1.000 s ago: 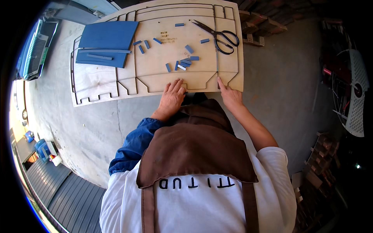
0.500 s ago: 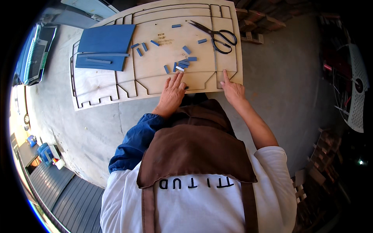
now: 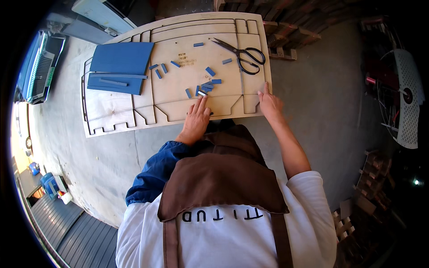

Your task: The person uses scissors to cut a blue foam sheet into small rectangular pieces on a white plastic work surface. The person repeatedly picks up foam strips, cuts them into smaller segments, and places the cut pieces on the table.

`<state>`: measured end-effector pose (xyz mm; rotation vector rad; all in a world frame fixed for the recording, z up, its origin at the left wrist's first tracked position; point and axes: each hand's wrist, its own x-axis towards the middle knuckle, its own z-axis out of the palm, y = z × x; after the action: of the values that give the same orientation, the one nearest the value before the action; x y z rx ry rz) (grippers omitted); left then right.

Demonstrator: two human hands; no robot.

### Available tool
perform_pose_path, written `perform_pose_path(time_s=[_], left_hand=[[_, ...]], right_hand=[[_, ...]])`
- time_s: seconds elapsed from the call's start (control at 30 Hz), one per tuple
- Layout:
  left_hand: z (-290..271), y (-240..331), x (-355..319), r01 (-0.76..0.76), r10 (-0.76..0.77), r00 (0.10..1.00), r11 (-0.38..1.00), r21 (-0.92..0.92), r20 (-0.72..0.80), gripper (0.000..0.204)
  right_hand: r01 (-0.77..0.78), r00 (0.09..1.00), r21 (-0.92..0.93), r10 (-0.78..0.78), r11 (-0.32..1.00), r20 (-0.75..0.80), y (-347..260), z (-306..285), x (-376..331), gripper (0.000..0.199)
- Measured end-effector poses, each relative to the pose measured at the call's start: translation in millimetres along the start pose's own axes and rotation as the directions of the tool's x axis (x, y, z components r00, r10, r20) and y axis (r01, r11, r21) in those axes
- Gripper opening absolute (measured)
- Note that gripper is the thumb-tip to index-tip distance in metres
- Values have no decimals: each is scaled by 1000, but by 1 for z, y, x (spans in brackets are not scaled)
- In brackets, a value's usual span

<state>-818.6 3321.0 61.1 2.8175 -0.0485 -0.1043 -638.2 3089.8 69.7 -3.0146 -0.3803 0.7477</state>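
A wooden die board (image 3: 178, 102) with dark cutting lines lies in front of me. Near its front edge, my left hand (image 3: 195, 121) rests with fingers stretched out, their tips at a small whitish piece (image 3: 203, 93) beside a cluster of small blue foam strips (image 3: 207, 85). Several more blue pieces (image 3: 210, 71) are scattered across the middle. My right hand (image 3: 271, 106) is at the board's right edge, index finger extended along it, holding nothing visible. Beyond that hand lie black-handled scissors (image 3: 243, 57), blades pointing left. A dark bit by my left thumb is too small to make out.
Blue foam sheets (image 3: 119, 58) with narrow blue strips (image 3: 117, 76) on them lie on the board's left part. Stacked wooden pallets (image 3: 286, 38) stand beyond the far right corner. A vehicle front (image 3: 42, 67) is at the far left, above concrete floor (image 3: 111, 161).
My right hand has moved right, its index finger now at the board's edge. My left hand stays by the whitish piece. The whole view has shifted slightly.
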Motion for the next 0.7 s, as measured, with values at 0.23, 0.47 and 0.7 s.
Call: perform_pose_path(time_s=[0.23, 0.47, 0.7], left_hand=[[-23, 7, 14, 357, -329, 883, 12, -934, 333, 12], [-51, 14, 11, 331, -114, 925, -227, -916, 363, 12], [-47, 8, -3, 434, 61, 897, -303, -848, 437, 11]], right_hand=[[142, 957, 765, -284, 628, 55, -37, -12, -37, 33], [-132, 836, 990, -533, 40, 133, -85, -12, -71, 20], [-252, 815, 968, -536, 16, 221, -85, 0, -89, 16]])
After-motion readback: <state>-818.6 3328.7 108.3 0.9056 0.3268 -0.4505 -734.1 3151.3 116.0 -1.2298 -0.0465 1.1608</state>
